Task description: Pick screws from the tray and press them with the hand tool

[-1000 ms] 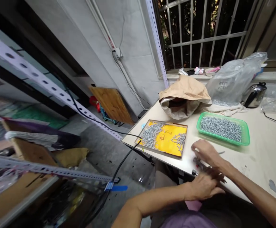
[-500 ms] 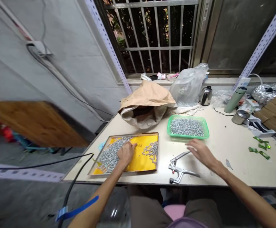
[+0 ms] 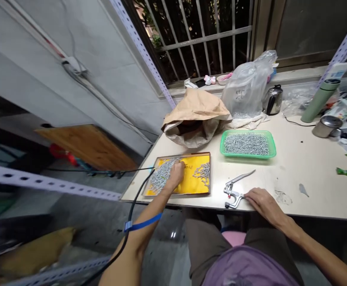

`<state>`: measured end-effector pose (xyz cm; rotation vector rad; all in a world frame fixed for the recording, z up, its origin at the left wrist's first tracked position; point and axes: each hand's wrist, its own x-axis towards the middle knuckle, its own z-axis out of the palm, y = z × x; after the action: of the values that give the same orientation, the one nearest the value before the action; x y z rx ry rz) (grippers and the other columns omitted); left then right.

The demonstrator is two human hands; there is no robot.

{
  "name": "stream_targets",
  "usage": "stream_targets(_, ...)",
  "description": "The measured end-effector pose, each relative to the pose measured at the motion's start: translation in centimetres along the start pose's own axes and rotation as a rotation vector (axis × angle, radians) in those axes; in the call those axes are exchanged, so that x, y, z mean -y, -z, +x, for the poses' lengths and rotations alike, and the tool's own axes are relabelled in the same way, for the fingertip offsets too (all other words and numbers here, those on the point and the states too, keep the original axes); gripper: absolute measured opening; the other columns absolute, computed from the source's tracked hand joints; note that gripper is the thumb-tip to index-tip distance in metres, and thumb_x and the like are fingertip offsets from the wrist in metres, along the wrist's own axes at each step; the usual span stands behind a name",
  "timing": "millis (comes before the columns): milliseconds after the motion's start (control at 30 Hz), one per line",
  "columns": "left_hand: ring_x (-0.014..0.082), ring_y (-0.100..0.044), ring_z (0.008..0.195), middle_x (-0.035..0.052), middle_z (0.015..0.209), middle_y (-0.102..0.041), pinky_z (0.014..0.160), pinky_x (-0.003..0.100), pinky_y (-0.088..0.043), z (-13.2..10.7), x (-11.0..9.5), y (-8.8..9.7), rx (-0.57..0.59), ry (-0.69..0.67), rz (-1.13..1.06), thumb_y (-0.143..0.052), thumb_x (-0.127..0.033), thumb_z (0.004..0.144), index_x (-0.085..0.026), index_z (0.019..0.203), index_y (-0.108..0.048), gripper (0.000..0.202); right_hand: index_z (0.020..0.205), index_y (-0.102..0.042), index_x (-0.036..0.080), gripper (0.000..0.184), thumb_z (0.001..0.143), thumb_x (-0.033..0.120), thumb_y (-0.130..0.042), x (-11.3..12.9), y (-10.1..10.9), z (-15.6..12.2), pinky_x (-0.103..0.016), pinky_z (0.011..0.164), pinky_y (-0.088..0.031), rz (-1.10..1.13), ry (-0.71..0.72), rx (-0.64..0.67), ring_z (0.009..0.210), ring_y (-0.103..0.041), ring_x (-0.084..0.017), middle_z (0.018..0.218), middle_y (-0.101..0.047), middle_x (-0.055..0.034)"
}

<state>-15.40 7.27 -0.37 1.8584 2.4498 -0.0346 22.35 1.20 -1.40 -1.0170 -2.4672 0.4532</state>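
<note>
My left hand [image 3: 177,173] is closed at the right edge of a pile of small silvery metal pins [image 3: 163,176], in a shallow tray [image 3: 210,174] lined with yellow. Whatever its fingers hold is too small to make out. Across the tray's right side lies a smaller cluster of pins [image 3: 202,173]. My right hand [image 3: 262,203] grips the lower handle of metal snap pliers [image 3: 235,194], which rest on the table near its front edge with their handles spread. Behind the pliers stands a green plastic basket [image 3: 247,157] filled with similar metal pieces.
A brown paper sack [image 3: 195,107] gapes behind the tray. Beyond the basket are a plastic bag [image 3: 245,91], a metal pot [image 3: 274,100], a green flask [image 3: 320,101] and a metal tin [image 3: 327,126]. A black cable [image 3: 134,202] runs by my left arm.
My right hand has come down from beside the upper handle onto the pliers' lower handle. My left hand remains at the pin pile. The view has shifted and tilted.
</note>
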Motion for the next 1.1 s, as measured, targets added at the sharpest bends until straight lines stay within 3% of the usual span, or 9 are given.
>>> stream_targets(133, 0.0211, -0.061, 0.089, 0.0139, 0.098, -0.065, 0.075, 0.028, -0.046, 0.1, -0.2, 0.9, -0.036, 0.023, -0.006, -0.042, -0.010, 0.083, -0.012, 0.085, -0.065, 0.023, 0.088, -0.066, 0.021, 0.032, 0.097, 0.026, -0.037, -1.2, -2.2, -0.4, -0.033, 0.069, -0.045, -0.031, -0.004, -0.060, 0.077, -0.060, -0.019, 0.080, -0.065, -0.0067)
stream_targets(233, 0.0168, -0.062, 0.077, 0.0088, 0.086, -0.067, 0.069, 0.025, -0.048, -1.3, -1.8, 1.4, -0.055, 0.043, -0.274, -0.048, -0.011, 0.080, -0.012, 0.083, -0.064, 0.017, 0.090, -0.067, 0.021, 0.029, 0.096, 0.026, -0.039, -1.4, -2.3, -0.7, -0.034, 0.070, -0.046, -0.032, -0.011, -0.042, 0.079, -0.059, -0.020, 0.082, -0.065, -0.0075)
stream_targets(300, 0.0132, -0.061, 0.063, 0.0042, 0.071, -0.065, 0.059, 0.022, -0.048, -3.3, -3.9, 1.1, 0.036, 0.072, -0.657, -0.054, -0.016, 0.078, -0.013, 0.081, -0.064, 0.010, 0.096, -0.066, 0.020, 0.025, 0.095, 0.025, -0.041, -1.1, -1.7, -0.8, -0.034, 0.072, -0.046, -0.012, -0.011, -0.013, 0.082, -0.058, -0.020, 0.088, -0.065, -0.0082)
stream_targets(367, 0.0106, -0.057, 0.051, 0.0000, 0.059, -0.061, 0.049, 0.020, -0.046, -6.1, -6.5, 0.4, 0.238, 0.078, -0.989, -0.060, -0.024, 0.076, -0.012, 0.079, -0.064, 0.012, 0.103, -0.064, 0.018, 0.022, 0.094, 0.023, -0.044, -0.8, -1.0, -0.8, -0.034, 0.074, -0.046, -0.013, -0.019, 0.014, 0.084, -0.057, -0.020, 0.092, -0.065, -0.0090)
stream_targets(433, 0.0083, -0.051, 0.044, -0.0027, 0.053, -0.056, 0.041, 0.018, -0.041, -8.9, -9.2, -0.5, 0.402, 0.079, -1.132, -0.066, -0.028, 0.072, -0.012, 0.076, -0.064, 0.017, 0.106, -0.063, 0.017, 0.021, 0.092, 0.022, -0.048, -0.6, -0.8, -0.7, -0.034, 0.074, -0.046, -0.046, -0.035, 0.031, 0.085, -0.056, -0.021, 0.094, -0.065, -0.0093)
stream_targets(500, 0.0060, -0.044, 0.038, -0.0050, 0.048, -0.053, 0.036, 0.016, -0.034, -11.0, -11.3, -1.3, 0.481, 0.111, -1.138, -0.068, -0.030, 0.071, -0.012, 0.074, -0.064, 0.019, 0.107, -0.063, 0.017, 0.021, 0.091, 0.021, -0.050, -0.5, -0.9, -0.5, -0.034, 0.074, -0.045, -0.088, -0.045, 0.044, 0.086, -0.055, -0.022, 0.094, -0.064, -0.0091)
stream_targets(600, 0.0041, -0.036, 0.034, -0.0074, 0.043, -0.047, 0.034, 0.016, -0.026, -12.0, -13.0, -1.9, 0.510, 0.154, -1.068, -0.068, -0.030, 0.070, -0.012, 0.070, -0.063, 0.018, 0.104, -0.064, 0.017, 0.019, 0.089, 0.021, -0.054, -0.6, -1.5, -0.4, -0.034, 0.073, -0.043, -0.130, -0.048, 0.046, 0.086, -0.053, -0.022, 0.092, -0.064, -0.0085)
stream_targets(833, 0.0027, -0.029, 0.034, -0.0088, 0.037, -0.039, 0.036, 0.017, -0.019, -11.5, -13.0, -1.2, 0.635, 0.156, -0.934, -0.065, -0.030, 0.071, -0.013, 0.058, -0.059, 0.023, 0.103, -0.065, 0.019, 0.017, 0.089, 0.022, -0.056, -0.7, -2.1, -0.7, -0.032, 0.073, -0.041, -0.160, -0.046, -0.001, 0.087, -0.051, -0.021, 0.092, -0.062, -0.0080)
stream_targets(1100, 0.0033, -0.031, 0.034, -0.0077, 0.038, -0.042, 0.037, 0.017, -0.021, -10.9, -13.2, -1.2, 0.754, 0.209, -0.860, -0.069, -0.027, 0.068, -0.013, 0.054, -0.057, 0.023, 0.101, -0.066, 0.018, 0.017, 0.090, 0.020, -0.053, -0.5, -2.0, -0.7, -0.032, 0.074, -0.041, -0.174, -0.068, 0.037, 0.087, -0.052, -0.021, 0.093, -0.063, -0.0084)
